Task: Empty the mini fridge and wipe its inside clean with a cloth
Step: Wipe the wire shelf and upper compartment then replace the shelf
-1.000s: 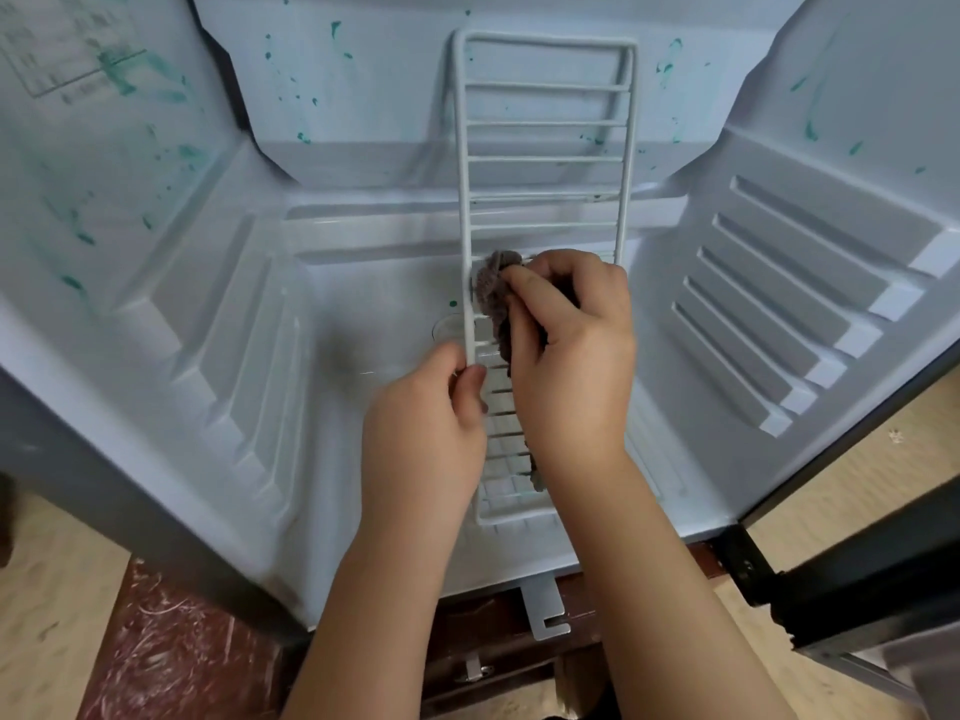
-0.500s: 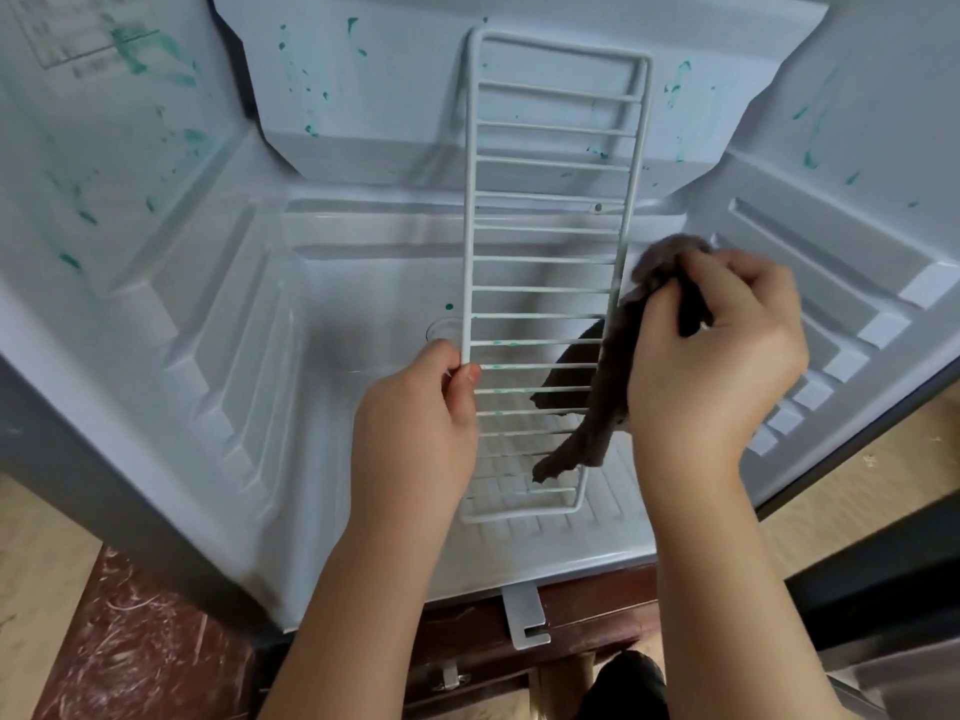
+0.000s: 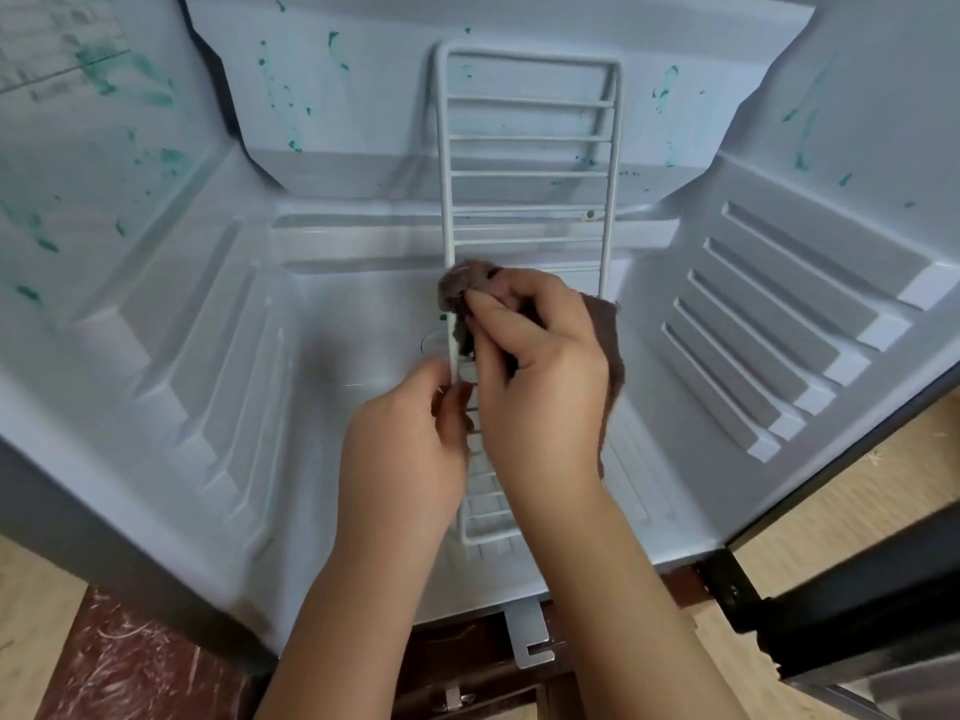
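Inside the fridge (image 3: 218,356) (green-spattered walls), the left hand (image 3: 402,449) pinches the wire shelf (image 3: 527,174) by its left rail. The right hand (image 3: 540,376) clutches a brown cloth (image 3: 462,288) against that rail.

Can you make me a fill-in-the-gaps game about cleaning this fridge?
1. The right hand rubs the white wire rack with a brown ____.
2. The left hand pinches the rack's ____ side rail.
3. The splashes on the fridge's walls are ____ in colour.
4. The rack has ____ food on it.

Missing words: cloth; left; green; no
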Demonstrator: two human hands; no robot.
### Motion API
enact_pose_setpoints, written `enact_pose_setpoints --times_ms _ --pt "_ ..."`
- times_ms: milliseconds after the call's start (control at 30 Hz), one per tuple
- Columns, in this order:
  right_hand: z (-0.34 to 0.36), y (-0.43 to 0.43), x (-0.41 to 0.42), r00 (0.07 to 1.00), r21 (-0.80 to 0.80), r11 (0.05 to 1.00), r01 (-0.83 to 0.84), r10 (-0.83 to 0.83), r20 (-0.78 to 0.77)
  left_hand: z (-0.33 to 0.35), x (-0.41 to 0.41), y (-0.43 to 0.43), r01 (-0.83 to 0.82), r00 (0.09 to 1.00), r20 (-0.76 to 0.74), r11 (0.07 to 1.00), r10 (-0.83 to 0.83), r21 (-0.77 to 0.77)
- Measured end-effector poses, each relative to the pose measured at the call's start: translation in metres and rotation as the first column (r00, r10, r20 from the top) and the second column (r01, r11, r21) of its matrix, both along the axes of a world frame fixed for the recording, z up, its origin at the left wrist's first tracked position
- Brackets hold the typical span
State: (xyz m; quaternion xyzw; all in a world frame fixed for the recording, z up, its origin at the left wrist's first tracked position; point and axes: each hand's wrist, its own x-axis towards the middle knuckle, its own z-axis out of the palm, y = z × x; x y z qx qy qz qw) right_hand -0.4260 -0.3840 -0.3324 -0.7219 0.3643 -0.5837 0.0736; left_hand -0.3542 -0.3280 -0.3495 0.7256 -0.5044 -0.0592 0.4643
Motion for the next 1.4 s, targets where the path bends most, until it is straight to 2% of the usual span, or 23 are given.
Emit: enact_pose_setpoints --times_ms 100,333,467,633,833,1000,1233,1333,1400 --pt "0.000 -0.003 -0.003 1.000 -0.025 0.999 0.020 -0.020 -0.005 -0.002 0.001 0.000 0.020 0.999 -0.035 1.000 -0.020 -0.012" --pt "0.001 -0.022 -0.039 0.966 0.018 0.968 0.249 -0.250 0.063 -0.001 0.001 0.000 0.003 1.000 -0.015 1.000 -0.003 -0.030" --pt "0.001 -0.012 -0.023 0.984 0.039 0.988 0.148 -0.151 0.098 -0.002 0.002 -0.002 0.008 1.000 0.000 1.000 -0.008 -0.024" --pt "0.005 -0.005 -0.007 1.000 0.087 0.996 -0.004 0.002 0.025 0.000 0.006 -0.001 0.057 0.997 0.042 0.998 -0.058 0.020" --pt "0.005 -0.006 -0.005 1.000 0.065 0.998 0.000 0.000 0.001 -0.002 0.005 0.002 0.079 0.995 0.062 0.996 -0.081 0.033" --pt "0.005 -0.013 -0.025 0.990 0.023 0.990 0.138 -0.138 0.004 0.000 0.004 0.003 0.056 0.996 0.069 0.997 -0.059 0.046" --pt "0.013 -0.016 -0.057 0.972 0.091 0.968 0.234 -0.236 0.008 0.002 0.001 -0.002 0.038 0.991 0.125 0.996 -0.049 0.084" --pt "0.028 -0.009 -0.073 0.977 0.189 0.963 0.193 -0.207 0.057 0.002 0.001 -0.003 0.043 0.991 0.124 0.996 -0.053 0.083" --pt "0.040 -0.002 -0.079 0.994 0.266 0.962 0.067 -0.088 0.069 0.003 0.002 -0.003 0.042 0.992 0.116 0.995 -0.053 0.090"
